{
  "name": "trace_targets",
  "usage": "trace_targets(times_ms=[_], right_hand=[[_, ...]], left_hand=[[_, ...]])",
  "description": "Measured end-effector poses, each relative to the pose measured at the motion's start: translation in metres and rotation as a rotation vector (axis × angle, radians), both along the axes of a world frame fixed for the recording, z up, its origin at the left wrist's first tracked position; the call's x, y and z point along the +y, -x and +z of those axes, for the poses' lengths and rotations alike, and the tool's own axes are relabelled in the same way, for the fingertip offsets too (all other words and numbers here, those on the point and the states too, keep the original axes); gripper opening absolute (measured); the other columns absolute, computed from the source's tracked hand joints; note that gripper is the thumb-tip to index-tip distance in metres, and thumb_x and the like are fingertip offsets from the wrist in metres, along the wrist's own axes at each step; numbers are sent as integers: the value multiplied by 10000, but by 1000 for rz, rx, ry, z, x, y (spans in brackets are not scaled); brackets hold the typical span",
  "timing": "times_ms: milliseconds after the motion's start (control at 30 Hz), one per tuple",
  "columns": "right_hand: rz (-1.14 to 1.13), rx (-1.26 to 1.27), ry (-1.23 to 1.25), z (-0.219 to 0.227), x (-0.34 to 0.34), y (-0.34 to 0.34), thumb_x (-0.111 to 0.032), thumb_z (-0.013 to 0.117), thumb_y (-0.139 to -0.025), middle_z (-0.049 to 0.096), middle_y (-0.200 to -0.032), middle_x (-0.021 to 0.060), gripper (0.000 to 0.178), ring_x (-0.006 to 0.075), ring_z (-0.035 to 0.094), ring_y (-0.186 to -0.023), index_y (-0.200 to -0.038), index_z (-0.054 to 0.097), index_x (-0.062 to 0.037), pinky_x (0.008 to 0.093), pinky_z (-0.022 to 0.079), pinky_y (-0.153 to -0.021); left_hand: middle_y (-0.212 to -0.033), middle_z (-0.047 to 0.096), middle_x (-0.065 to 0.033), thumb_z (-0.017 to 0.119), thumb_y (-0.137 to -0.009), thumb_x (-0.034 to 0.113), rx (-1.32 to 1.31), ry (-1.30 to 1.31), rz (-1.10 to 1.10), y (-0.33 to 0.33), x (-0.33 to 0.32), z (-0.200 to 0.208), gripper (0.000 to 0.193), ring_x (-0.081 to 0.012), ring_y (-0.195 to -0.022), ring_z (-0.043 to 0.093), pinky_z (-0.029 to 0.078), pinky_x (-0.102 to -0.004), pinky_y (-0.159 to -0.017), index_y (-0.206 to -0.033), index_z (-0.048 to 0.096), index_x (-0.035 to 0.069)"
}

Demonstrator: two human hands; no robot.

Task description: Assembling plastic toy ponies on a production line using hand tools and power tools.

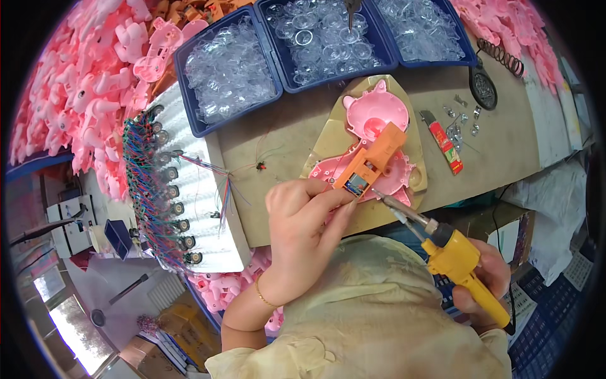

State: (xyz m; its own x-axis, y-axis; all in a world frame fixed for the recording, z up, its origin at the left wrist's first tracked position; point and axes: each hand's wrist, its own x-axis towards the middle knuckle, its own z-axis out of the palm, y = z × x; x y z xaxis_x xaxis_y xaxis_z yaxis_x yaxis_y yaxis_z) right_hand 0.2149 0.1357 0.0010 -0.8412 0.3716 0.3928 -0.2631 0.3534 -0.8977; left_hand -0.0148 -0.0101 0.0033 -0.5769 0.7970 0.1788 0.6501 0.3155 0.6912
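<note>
My left hand (300, 224) pinches the lower end of an orange plastic housing (384, 149). A small circuit board (356, 184) shows in the housing's opening by my fingertips. The yellow soldering gun (456, 258) is gripped in my right hand (489, 275), its metal tip pointing up and left, close to the housing's lower end. Whether the tip touches the board, I cannot tell. Beneath the housing, pink toy shell pieces (372, 108) lie in a tan fixture (336, 126) on the bench.
Blue bins (271, 95) of clear plastic parts line the back. At left, wired round parts (172, 174) sit along a white block (221, 234) beside piled pink toy shells (95, 95). A red-handled cutter (445, 148), small metal bits (454, 132) and a coiled cord (499, 57) are at right.
</note>
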Motion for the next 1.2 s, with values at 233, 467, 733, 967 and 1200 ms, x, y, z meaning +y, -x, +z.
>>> trace_targets(times_ms=[233,467,733,967,1200], right_hand=[[135,-66,-18,3,0,12,-114,723,-761,532,-1060,352,565,370,647,-802,-1194,361,-84,379,541,-620],[179,-177,17,4,0,6,-107,731,-754,520,-1083,351,562,381,642,-812,-1181,365,-104,374,536,-619],[109,-88,-142,1,-6,13,-62,749,-683,579,-1021,267,507,342,637,-717,-1091,449,-72,361,520,-550],[138,-66,-277,4,-1,14,-111,775,-680,579,-1016,264,548,330,628,-695,-1117,447,-79,347,501,-502],[165,-155,-164,7,8,10,-121,779,-681,557,-1051,296,656,349,627,-715,-1217,402,-88,354,506,-529]], left_hand=[[-803,550,-54,700,-721,40,-7,-16,-9,0,-1,-4,123,-180,-755,494,384,-281,-651,-840,671,50],[-793,548,-51,708,-715,51,-37,-6,-11,2,-1,-3,122,-178,-744,492,380,-282,-663,-832,674,51],[-762,538,-46,704,-709,43,-17,-52,-41,5,0,-4,114,-186,-739,490,387,-307,-709,-819,674,57],[-751,534,-44,700,-713,45,-54,-30,-28,4,1,-2,108,-188,-743,492,390,-331,-767,-817,671,55],[-774,541,-54,707,-707,54,-34,-1,-33,6,0,-2,112,-200,-764,500,393,-334,-776,-813,672,58]])
